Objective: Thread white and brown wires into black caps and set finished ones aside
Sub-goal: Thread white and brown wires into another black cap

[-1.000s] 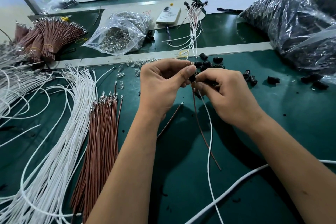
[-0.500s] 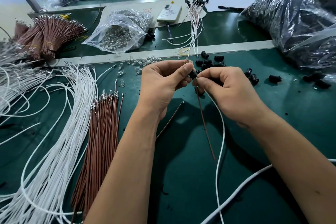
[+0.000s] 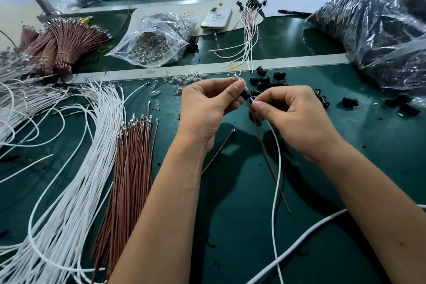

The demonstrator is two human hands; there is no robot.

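My left hand [image 3: 207, 106] pinches a black cap [image 3: 244, 94] between thumb and forefinger, with metal wire tips sticking out above the fingers. My right hand [image 3: 292, 117] pinches a white wire [image 3: 277, 168] and a brown wire [image 3: 269, 163] just below the cap; both hang down over the green mat. Loose black caps [image 3: 265, 80] lie just beyond my hands. A bundle of brown wires [image 3: 129, 168] and a spread of white wires [image 3: 76, 168] lie at the left. Finished wired caps [image 3: 250, 27] lie at the back.
A clear bag of small bulbs [image 3: 156, 39] and a phone [image 3: 216, 17] sit behind the metal rail [image 3: 207, 69]. A large dark plastic bag [image 3: 378, 30] fills the right. Tied brown wire bunches [image 3: 60, 46] lie far left. A single brown wire [image 3: 219, 150] lies under my left wrist. A thick white cable [image 3: 299, 244] crosses the lower right.
The hanging ends of the brown and white wires have swung to the right. Both hands stay together at the cap, and the wire tips now show above my left fingers.
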